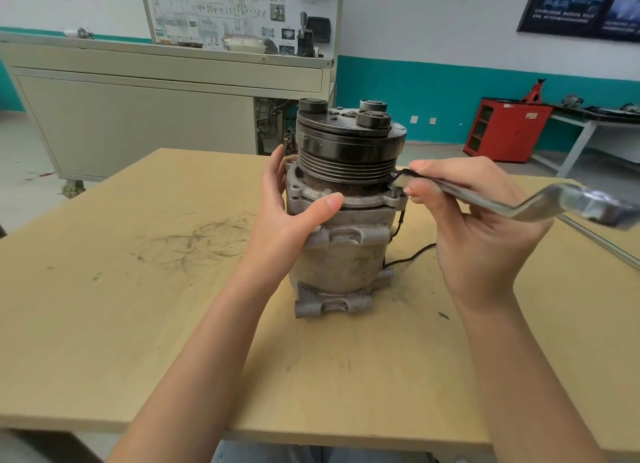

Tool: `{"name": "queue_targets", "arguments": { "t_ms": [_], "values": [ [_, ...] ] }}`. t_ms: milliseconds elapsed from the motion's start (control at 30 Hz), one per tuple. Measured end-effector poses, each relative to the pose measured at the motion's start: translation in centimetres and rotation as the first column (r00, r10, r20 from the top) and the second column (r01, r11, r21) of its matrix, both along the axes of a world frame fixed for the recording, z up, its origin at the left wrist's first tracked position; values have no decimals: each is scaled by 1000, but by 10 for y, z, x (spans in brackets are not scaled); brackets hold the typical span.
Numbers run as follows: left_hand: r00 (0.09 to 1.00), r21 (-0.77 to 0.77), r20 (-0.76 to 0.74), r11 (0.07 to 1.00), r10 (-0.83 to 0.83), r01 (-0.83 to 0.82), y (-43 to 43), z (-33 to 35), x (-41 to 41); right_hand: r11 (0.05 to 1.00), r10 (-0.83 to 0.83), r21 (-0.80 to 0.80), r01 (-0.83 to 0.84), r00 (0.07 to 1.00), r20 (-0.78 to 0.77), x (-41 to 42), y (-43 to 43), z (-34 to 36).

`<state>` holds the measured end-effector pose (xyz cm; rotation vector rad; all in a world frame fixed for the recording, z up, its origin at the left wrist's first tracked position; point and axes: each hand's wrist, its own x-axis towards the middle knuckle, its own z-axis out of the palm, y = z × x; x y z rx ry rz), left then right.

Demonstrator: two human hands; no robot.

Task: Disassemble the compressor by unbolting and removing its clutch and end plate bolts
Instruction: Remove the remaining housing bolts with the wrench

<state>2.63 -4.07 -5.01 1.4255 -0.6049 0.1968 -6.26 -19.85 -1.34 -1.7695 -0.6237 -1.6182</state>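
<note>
A grey metal compressor (341,262) stands upright in the middle of the wooden table (138,324), its dark ribbed clutch pulley (349,144) on top. My left hand (291,206) grips the housing just under the end plate flange, thumb across the front. My right hand (485,227) holds a silver offset ring wrench (512,203). The wrench's small ring end sits over an end plate bolt (393,192) on the flange's right side. A black wire (408,255) runs from the compressor's right side onto the table.
Dark scuff marks (197,244) cover the tabletop left of the compressor. Behind the table stand a grey cabinet (138,116) with a wiring display board and a red tool cabinet (505,130) at the right. A metal bench (588,123) stands far right.
</note>
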Motion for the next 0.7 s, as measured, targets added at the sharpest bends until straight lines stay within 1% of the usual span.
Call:
{"name": "queue_targets", "arguments": {
  "t_ms": [33, 100, 267, 367, 500, 700],
  "values": [
    [1000, 0, -2, 1000, 2, -2, 0, 0, 0, 1000, 1, 1, -1, 1000, -7, -1, 1, 0],
    [1000, -5, -4, 1000, 5, -5, 0, 0, 0, 998, -55, -31, 55, 999, 0, -2, 2, 0],
    [1000, -17, -5, 1000, -1, 1, -1, 1, -1, 967, -176, -169, 192, 979, 106, -5, 0, -5],
    [1000, -20, -5, 1000, -4, 4, -1, 0, -1, 969, -191, -138, 207, 974, 121, -1, -2, -9],
    [1000, -21, 2, 1000, -6, 6, -1, 1, -1, 991, -96, -83, 102, 993, 71, 3, -6, -15],
    [1000, -19, -5, 1000, -8, 8, -1, 0, -1, 992, 115, 47, -115, 993, -6, 6, 2, -26]
  ]
}}
